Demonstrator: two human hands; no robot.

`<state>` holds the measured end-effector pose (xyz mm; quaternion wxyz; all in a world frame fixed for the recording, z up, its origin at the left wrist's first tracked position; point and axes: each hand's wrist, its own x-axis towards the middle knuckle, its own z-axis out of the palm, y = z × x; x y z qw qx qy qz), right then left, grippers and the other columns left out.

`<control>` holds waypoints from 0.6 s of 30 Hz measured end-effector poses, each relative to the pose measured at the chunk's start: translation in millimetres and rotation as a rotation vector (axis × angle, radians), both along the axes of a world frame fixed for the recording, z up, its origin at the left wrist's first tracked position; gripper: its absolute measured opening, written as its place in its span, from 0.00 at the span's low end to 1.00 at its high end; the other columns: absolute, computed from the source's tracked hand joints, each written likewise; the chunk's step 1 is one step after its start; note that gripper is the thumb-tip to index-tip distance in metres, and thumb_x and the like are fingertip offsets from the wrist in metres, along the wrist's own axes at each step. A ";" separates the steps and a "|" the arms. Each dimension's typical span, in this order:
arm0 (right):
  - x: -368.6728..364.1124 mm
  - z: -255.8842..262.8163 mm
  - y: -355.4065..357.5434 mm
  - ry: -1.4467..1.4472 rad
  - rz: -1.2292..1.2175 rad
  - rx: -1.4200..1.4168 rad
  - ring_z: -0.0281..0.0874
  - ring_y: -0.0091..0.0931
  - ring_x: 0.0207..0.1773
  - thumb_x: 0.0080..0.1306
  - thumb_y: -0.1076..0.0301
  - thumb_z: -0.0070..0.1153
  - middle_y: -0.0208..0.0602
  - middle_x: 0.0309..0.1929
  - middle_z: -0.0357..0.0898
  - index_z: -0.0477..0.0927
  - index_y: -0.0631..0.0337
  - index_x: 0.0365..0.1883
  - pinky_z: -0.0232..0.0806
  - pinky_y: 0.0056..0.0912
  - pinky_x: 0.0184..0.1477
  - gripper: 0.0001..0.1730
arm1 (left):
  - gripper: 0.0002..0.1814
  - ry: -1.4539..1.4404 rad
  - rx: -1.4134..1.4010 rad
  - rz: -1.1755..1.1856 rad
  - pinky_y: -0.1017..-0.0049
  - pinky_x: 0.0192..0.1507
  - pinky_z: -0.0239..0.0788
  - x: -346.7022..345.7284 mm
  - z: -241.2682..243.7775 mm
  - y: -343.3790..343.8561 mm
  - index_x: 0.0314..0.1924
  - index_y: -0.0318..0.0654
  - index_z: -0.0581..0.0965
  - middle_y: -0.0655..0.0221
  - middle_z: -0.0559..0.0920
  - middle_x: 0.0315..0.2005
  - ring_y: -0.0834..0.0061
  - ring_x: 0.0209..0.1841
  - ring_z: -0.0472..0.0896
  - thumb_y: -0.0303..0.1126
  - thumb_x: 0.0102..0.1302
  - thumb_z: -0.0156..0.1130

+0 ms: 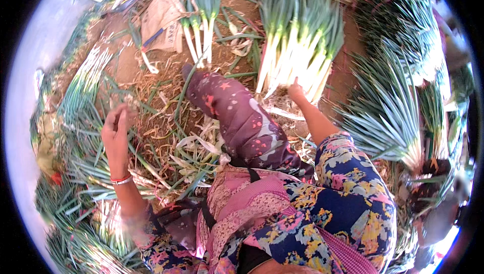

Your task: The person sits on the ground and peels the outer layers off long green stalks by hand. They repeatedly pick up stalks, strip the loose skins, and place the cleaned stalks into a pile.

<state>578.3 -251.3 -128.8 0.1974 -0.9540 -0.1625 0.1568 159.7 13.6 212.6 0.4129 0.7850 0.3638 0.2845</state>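
My right hand [296, 89] is at the root end of a wide bundle of green onions [298, 54]; one finger points up against the white stalks, and whether it grips any is hidden. My left hand [118, 122] is raised over loose onions and trimmings at the left, its fingers bent and slightly blurred; nothing plain shows in it. A few separate onions [204, 39] lie beyond my knee, with their white ends towards me. Peeled leaves and husks [200, 149] lie by my patterned trouser leg.
Large onion bundles [393, 111] stand at the right, and more [85, 81] lie at the left. A printed sack [162, 24] with a blue strip on it lies on the soil ahead. Dry scraps [162, 88] cover the ground. Other people seem to be at the far right, blurred.
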 end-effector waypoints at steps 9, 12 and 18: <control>7.6 146.1 75.5 -0.325 0.448 -0.167 0.75 0.43 0.47 0.65 0.49 0.43 0.49 0.44 0.77 0.70 0.50 0.57 0.67 0.41 0.48 0.25 | 0.17 -0.324 -0.080 0.404 0.75 0.40 0.73 -188.4 -7.0 -24.5 0.48 0.27 0.72 0.62 0.79 0.36 0.73 0.36 0.80 0.35 0.66 0.53; -143.8 242.2 163.1 -0.458 0.811 0.266 0.77 0.43 0.41 0.64 0.53 0.48 0.50 0.37 0.78 0.71 0.53 0.54 0.68 0.39 0.43 0.23 | 0.14 -0.522 -0.029 0.581 0.76 0.38 0.73 -235.7 -14.7 -43.5 0.48 0.29 0.73 0.62 0.79 0.35 0.74 0.34 0.80 0.31 0.66 0.52; -417.0 115.2 285.8 0.121 1.433 0.341 0.76 0.39 0.44 0.62 0.53 0.48 0.49 0.42 0.77 0.75 0.60 0.47 0.66 0.37 0.49 0.22 | 0.11 -0.677 -0.027 0.865 0.79 0.33 0.71 -284.2 -33.7 -61.2 0.43 0.31 0.75 0.69 0.78 0.28 0.79 0.28 0.77 0.30 0.66 0.52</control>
